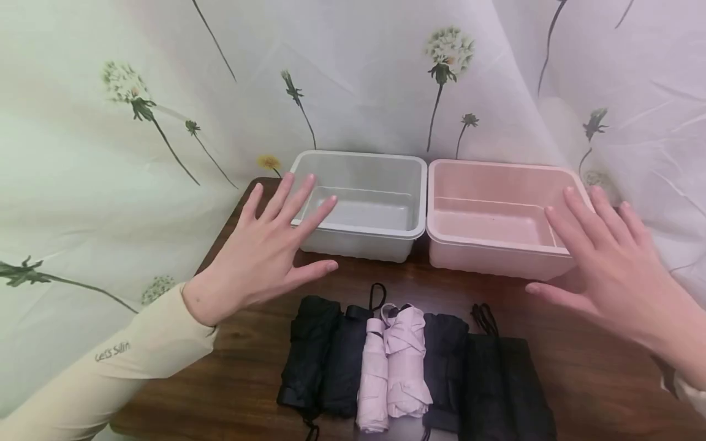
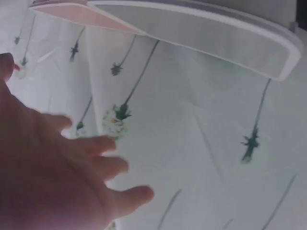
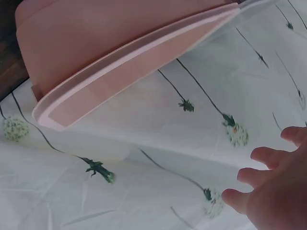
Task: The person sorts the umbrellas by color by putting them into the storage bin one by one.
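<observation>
A: We hold both hands flat in the air, fingers straight and spread, grasping nothing. The left hand (image 1: 263, 245) hovers at the near-left corner of the white bin (image 1: 361, 202); the right hand (image 1: 603, 257) hovers at the near-right corner of the pink bin (image 1: 496, 214). The two bins stand touching, side by side, at the far edge of the table (image 1: 248, 380).

B: Where are the folded umbrellas?

A: They lie in a tight row near us, between our hands: black umbrellas (image 1: 325, 358) on the left, two pink umbrellas (image 1: 393, 367) in the middle, more dark ones (image 1: 485, 380) on the right.

B: What could go wrong?

A: We judge three risks. A low hand could knock a bin into the curtain (image 1: 110, 153). Wrist straps could snag and drag a neighbouring umbrella. The rightmost dark bundle lies near the table's edge and could slide off.
</observation>
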Motion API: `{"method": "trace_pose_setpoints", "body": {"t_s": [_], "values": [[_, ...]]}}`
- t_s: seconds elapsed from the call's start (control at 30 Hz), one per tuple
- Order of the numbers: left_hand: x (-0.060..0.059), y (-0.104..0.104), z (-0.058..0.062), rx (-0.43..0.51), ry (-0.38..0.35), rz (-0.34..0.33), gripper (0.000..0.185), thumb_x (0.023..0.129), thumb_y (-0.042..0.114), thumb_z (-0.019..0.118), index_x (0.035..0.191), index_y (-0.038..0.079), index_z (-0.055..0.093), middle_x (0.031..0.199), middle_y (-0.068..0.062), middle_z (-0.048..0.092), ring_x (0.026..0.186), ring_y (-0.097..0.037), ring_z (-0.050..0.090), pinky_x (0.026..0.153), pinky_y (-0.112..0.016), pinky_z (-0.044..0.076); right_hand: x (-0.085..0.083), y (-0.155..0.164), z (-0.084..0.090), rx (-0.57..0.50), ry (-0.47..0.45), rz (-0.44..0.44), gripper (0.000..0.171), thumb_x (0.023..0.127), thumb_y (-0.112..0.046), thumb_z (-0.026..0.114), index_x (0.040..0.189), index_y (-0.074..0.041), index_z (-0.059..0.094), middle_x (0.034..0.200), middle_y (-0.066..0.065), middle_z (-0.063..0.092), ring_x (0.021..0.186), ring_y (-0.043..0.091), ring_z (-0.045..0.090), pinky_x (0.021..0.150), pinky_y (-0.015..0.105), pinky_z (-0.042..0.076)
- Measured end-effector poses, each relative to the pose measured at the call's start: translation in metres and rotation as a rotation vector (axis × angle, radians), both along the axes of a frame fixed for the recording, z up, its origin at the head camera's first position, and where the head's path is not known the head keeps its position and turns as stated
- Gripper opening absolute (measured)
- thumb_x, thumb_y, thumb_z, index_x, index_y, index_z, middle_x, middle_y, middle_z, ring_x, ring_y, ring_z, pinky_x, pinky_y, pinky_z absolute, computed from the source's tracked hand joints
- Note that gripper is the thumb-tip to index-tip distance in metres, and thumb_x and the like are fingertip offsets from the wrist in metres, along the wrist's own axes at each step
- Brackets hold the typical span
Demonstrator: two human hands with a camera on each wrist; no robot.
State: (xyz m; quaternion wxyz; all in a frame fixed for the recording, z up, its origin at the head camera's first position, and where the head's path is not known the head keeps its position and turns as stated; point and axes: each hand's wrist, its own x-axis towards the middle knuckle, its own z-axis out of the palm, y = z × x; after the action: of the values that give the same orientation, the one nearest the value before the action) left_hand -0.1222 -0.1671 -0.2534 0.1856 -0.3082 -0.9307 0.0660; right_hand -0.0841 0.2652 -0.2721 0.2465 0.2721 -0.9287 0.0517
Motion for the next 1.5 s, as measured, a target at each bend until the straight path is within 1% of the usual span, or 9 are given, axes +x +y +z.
{"method": "trace_pose_setpoints", "body": {"t_s": [0.2,0.4,0.57,0.67,0.83,0.9,1.07,1.2,1.5], "values": [[-0.011,-0.017,-0.008,0.177,-0.099,0.095,0.079,0.083,0.062,0.042,0.145,0.028,0.005,0.151,-0.005,-0.005,0.139,-0.028,-0.005,0.106,-0.059,0.008,0.000,0.004,-0.003,-0.186,0.025,-0.026,0.094,0.074,-0.072,0.045,0.135,-0.002,0.036,0.143,0.022,0.027,0.134,0.041,0.015,0.110,0.051,0.007],[-0.042,-0.048,-0.023,0.627,-0.282,0.191,0.066,0.088,0.040,0.051,0.140,0.009,0.024,0.134,-0.022,0.030,0.117,-0.036,0.037,0.089,-0.054,0.035,0.003,0.005,-0.016,-0.446,0.050,-0.093,0.080,0.076,-0.052,0.061,0.133,-0.002,0.038,0.126,0.028,0.041,0.120,0.041,0.032,0.108,0.035,0.020],[-0.063,-0.068,-0.042,0.930,-0.470,0.345,0.057,0.091,0.035,0.047,0.134,0.001,0.031,0.124,-0.021,0.040,0.097,-0.029,0.047,0.073,-0.033,0.042,0.017,0.009,-0.034,-0.599,-0.108,-0.183,0.078,0.070,-0.008,0.073,0.137,-0.014,0.034,0.112,-0.003,0.050,0.095,-0.006,0.048,0.084,0.002,0.028],[-0.076,-0.071,-0.057,1.116,-0.583,0.430,0.056,0.091,0.036,0.046,0.134,0.004,0.030,0.122,-0.016,0.043,0.091,-0.021,0.051,0.070,-0.025,0.045,0.025,0.015,-0.049,-0.616,-0.207,-0.250,0.082,0.070,-0.004,0.073,0.139,-0.019,0.031,0.108,-0.015,0.042,0.078,-0.022,0.042,0.067,0.000,0.033],[-0.093,-0.070,-0.084,1.407,-0.771,0.486,0.057,0.091,0.032,0.047,0.137,0.006,0.025,0.121,-0.008,0.039,0.079,-0.012,0.054,0.069,-0.025,0.051,0.034,0.026,-0.084,-0.545,-0.325,-0.293,0.080,0.073,-0.014,0.072,0.140,-0.009,0.028,0.107,0.015,0.045,0.079,-0.019,0.036,0.056,0.006,0.036],[-0.097,-0.070,-0.092,1.481,-0.819,0.482,0.057,0.092,0.030,0.047,0.137,0.005,0.024,0.121,-0.007,0.038,0.076,-0.012,0.055,0.070,-0.026,0.051,0.038,0.027,-0.099,-0.491,-0.385,-0.307,0.081,0.074,-0.019,0.072,0.139,-0.002,0.026,0.108,0.023,0.043,0.082,-0.008,0.041,0.055,0.013,0.037],[-0.103,-0.068,-0.102,1.585,-0.879,0.463,0.057,0.091,0.029,0.048,0.137,0.004,0.025,0.115,-0.007,0.042,0.071,-0.012,0.058,0.067,-0.024,0.052,0.051,0.027,-0.131,-0.335,-0.637,-0.391,0.089,0.078,-0.040,0.066,0.135,0.009,0.020,0.110,0.033,0.034,0.084,0.035,0.049,0.060,0.038,0.044],[-0.106,-0.065,-0.105,1.546,-0.856,0.459,0.055,0.092,0.028,0.047,0.138,0.007,0.026,0.113,-0.010,0.045,0.069,-0.011,0.058,0.064,-0.022,0.052,0.058,0.027,-0.146,-0.231,-0.902,-0.482,0.103,0.077,-0.060,0.055,0.134,0.013,0.011,0.114,0.040,0.024,0.093,0.051,0.044,0.068,0.058,0.042],[-0.108,-0.065,-0.111,1.401,-0.780,0.433,0.047,0.094,0.023,0.044,0.139,0.020,0.031,0.119,-0.016,0.047,0.081,-0.030,0.064,0.064,-0.030,0.054,0.070,0.017,-0.164,-0.133,-1.081,-0.380,0.100,0.074,-0.060,0.058,0.133,0.010,0.016,0.110,0.033,0.035,0.089,0.037,0.050,0.066,0.048,0.048]]}}
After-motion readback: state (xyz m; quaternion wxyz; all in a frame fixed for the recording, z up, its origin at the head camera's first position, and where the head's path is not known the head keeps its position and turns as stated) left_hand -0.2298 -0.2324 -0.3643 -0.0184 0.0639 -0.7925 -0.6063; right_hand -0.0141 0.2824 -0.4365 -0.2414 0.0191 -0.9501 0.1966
